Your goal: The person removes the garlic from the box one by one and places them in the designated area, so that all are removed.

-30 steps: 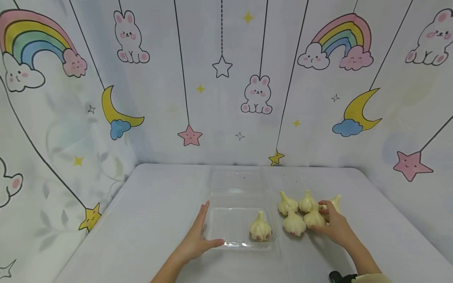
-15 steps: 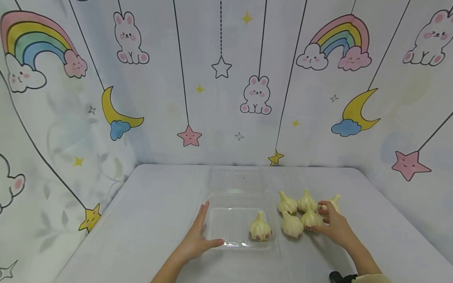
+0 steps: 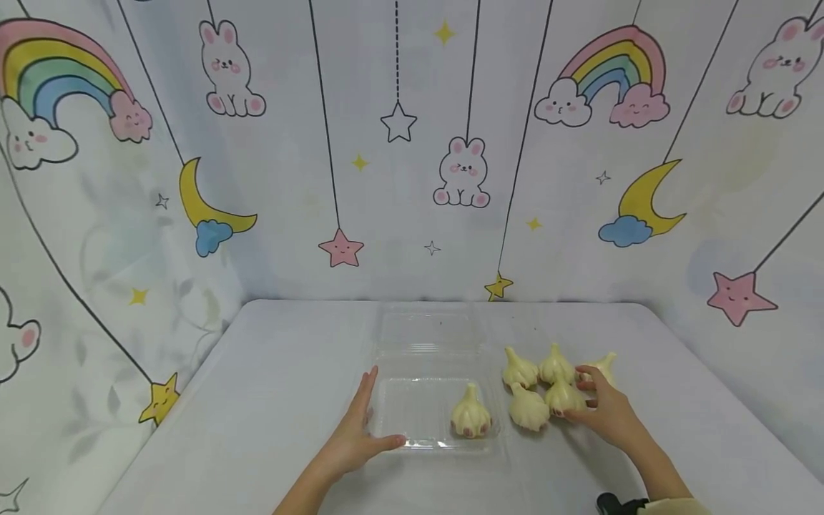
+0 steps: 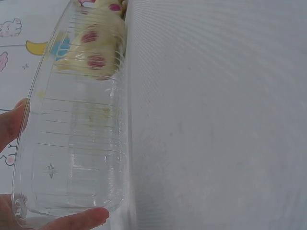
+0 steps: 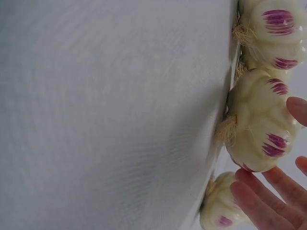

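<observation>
A clear plastic clamshell box (image 3: 412,411) lies with its lid laid back. One glossy cream garlic bulb (image 3: 471,413) with purple marks sits at the right end of its base. My left hand (image 3: 350,436) spans the box's left end, thumb along the front wall and straight fingers at the far side; the left wrist view shows the thumb (image 4: 81,219) against the wall. On the right, my right hand (image 3: 608,411) pinches the front right garlic bulb (image 3: 563,397) of a cluster. In the right wrist view its fingertips (image 5: 247,179) touch that bulb's side.
Beside the held bulb is another garlic bulb (image 3: 529,409), with two more behind them. A further bulb (image 3: 605,365) is partly hidden by my right hand. The clear lid (image 3: 428,329) reaches toward the printed curtain (image 3: 290,214) behind the white table (image 3: 290,357).
The front left bulb of the cluster has turned, its stem now leaning left, and the pinched bulb has shifted slightly left. My left hand stays at the box; the view has drifted slightly.
</observation>
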`<state>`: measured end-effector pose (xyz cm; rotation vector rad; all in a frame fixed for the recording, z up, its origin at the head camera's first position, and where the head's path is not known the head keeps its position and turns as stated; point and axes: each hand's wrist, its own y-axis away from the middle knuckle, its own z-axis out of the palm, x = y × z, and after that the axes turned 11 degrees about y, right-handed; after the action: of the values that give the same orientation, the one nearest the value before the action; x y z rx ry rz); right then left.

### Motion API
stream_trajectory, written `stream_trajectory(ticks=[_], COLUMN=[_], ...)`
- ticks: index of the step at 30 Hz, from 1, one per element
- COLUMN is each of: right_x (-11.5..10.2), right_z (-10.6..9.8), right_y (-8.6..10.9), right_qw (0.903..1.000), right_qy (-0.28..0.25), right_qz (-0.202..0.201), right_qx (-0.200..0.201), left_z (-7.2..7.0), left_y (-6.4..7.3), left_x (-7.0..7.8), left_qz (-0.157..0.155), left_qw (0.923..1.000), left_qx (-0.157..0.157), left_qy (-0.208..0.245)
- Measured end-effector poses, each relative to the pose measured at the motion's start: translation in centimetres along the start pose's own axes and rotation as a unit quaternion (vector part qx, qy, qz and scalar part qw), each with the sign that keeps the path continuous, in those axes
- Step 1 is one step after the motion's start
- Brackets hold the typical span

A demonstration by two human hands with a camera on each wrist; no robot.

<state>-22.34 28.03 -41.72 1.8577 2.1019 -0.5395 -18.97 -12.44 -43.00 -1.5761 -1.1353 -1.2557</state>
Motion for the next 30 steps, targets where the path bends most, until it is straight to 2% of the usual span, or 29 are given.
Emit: stream_trajectory(ticks=[6,15,19,30], right_x=[-0.4,-1.2,-1.6,-3.8], right_z=[-0.2,-0.7,-0.9,-1.4], right_y=[0.1,0.6,0.8,1.3], right_qw=[0.9997,0.9967,0.9958,0.9951], right_qy=[0.014,0.036,0.039,-0.010], right_qz=[-0.011,-0.019,-0.016,-0.013], right_qx=[0.015,0.070,0.081,0.098], left_z=[-0.1,-0.1,-0.1,-0.1], left_y=[-0.1,0.0,0.0,-0.1], left_x=[-0.1,-0.2,-0.1,-0.1], left_qz=[0.000,0.005,0.003,0.002], left_qw=[1.0000,1.0000,1.0000,0.9999], left_qx=[0.005,0.000,-0.001,-0.010], left_qy=[-0.002,0.004,0.005,-0.006])
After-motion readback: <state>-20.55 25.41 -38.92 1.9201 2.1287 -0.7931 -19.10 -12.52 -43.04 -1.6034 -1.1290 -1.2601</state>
